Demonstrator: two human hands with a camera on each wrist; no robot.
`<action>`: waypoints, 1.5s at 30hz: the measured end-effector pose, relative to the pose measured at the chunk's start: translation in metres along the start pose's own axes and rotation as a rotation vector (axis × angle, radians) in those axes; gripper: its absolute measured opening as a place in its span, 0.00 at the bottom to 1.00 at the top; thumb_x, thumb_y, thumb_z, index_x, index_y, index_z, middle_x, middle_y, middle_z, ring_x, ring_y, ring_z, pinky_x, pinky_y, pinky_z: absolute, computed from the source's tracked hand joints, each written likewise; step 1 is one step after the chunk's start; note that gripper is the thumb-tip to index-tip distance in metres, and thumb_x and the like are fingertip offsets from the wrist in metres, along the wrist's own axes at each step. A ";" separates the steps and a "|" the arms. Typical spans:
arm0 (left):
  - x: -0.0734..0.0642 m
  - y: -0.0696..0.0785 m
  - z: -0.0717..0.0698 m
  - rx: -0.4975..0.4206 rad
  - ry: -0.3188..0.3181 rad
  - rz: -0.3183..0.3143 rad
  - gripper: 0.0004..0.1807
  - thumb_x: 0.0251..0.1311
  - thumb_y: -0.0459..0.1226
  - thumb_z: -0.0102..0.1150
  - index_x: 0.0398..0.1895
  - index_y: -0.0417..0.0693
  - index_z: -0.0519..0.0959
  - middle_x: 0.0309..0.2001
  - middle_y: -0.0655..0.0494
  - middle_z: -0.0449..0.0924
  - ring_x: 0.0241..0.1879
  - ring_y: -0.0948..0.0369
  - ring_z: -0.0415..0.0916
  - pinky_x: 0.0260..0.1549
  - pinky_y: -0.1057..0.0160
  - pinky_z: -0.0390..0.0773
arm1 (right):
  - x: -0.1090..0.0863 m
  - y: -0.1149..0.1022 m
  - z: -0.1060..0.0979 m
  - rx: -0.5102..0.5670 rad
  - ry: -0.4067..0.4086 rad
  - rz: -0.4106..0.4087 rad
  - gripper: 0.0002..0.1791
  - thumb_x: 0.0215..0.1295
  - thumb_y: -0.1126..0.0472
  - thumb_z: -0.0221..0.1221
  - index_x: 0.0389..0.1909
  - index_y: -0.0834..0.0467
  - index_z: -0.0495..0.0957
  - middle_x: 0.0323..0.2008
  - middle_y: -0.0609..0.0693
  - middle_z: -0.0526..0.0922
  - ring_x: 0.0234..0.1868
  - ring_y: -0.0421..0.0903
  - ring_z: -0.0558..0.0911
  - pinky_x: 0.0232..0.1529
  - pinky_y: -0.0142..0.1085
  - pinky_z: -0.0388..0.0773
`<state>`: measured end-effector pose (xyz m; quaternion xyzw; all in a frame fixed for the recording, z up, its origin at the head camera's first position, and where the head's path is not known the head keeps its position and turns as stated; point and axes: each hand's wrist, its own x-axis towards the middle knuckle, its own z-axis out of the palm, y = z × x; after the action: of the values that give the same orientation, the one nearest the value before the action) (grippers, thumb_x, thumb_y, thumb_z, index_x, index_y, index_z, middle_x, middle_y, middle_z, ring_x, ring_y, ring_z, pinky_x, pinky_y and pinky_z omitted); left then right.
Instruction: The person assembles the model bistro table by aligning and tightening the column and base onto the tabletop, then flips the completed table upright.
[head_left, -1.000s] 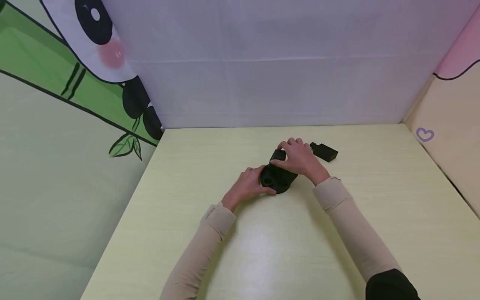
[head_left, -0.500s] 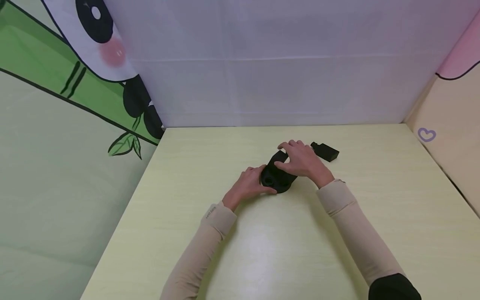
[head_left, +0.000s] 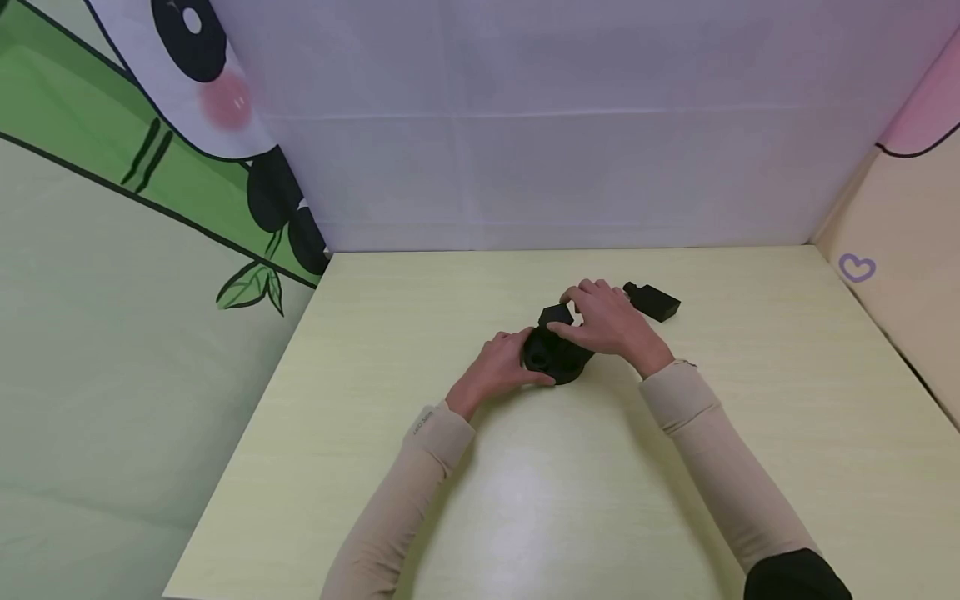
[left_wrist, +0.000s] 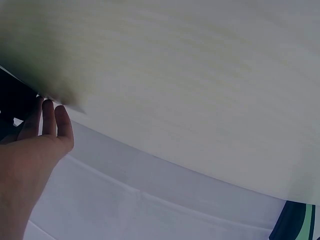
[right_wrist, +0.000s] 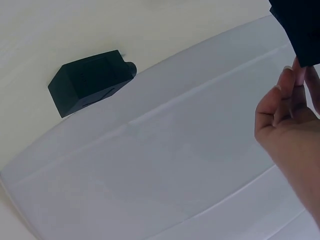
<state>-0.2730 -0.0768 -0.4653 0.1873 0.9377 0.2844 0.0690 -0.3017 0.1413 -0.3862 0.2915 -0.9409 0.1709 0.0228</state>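
Two black pieces are in a person's hands on the far half of the desk point(head_left: 517, 492), a little right of its middle: a rounded piece point(head_left: 558, 360) and a smaller angular block point(head_left: 556, 314) at its far side. The left hand point(head_left: 504, 367) grips the rounded piece from the left, its fingers clamped around that side and the thumb along the near edge. The right hand point(head_left: 600, 317) comes from the right and pinches the angular block, with the thumb nearer and the other fingers farther. Whether the block is joined to the rounded piece or only touches it, I cannot tell.

To the right of the right hand, near it, a black box point(head_left: 654, 302) with a short stub lies on the desk, the stub pointing left toward the hand. The right wrist view shows the stub as rounded.

Both arms wear beige sleeves point(head_left: 723, 467), and a black band point(head_left: 798, 575) covers the near end of the right one. A pale lilac cloth point(head_left: 562, 125) hangs beyond the far edge; to the left is a pale green panel point(head_left: 135, 358) with cartoon drawings, to the right a cream panel point(head_left: 900, 217) with a purple heart point(head_left: 857, 267).
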 end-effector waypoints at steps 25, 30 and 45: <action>-0.006 -0.001 -0.002 0.023 -0.009 0.006 0.46 0.55 0.59 0.75 0.72 0.48 0.70 0.59 0.51 0.80 0.60 0.49 0.71 0.61 0.45 0.70 | -0.006 -0.012 0.014 -0.007 0.098 0.011 0.28 0.70 0.40 0.63 0.44 0.64 0.82 0.41 0.60 0.81 0.44 0.61 0.77 0.48 0.56 0.72; -0.007 -0.001 -0.001 0.017 -0.012 0.006 0.47 0.55 0.58 0.75 0.74 0.48 0.69 0.61 0.51 0.79 0.61 0.48 0.70 0.62 0.44 0.69 | -0.003 -0.013 0.014 0.046 0.062 -0.009 0.30 0.71 0.41 0.62 0.56 0.65 0.81 0.45 0.61 0.80 0.46 0.60 0.77 0.50 0.56 0.72; -0.006 -0.003 0.000 0.022 -0.010 0.002 0.48 0.55 0.59 0.75 0.74 0.47 0.68 0.62 0.50 0.79 0.62 0.47 0.70 0.62 0.44 0.69 | 0.008 -0.012 0.014 0.152 -0.012 -0.015 0.33 0.73 0.45 0.62 0.69 0.64 0.72 0.50 0.63 0.78 0.52 0.60 0.75 0.56 0.57 0.70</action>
<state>-0.2680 -0.0815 -0.4664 0.1904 0.9402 0.2733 0.0715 -0.3012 0.1230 -0.3946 0.3003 -0.9231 0.2401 -0.0037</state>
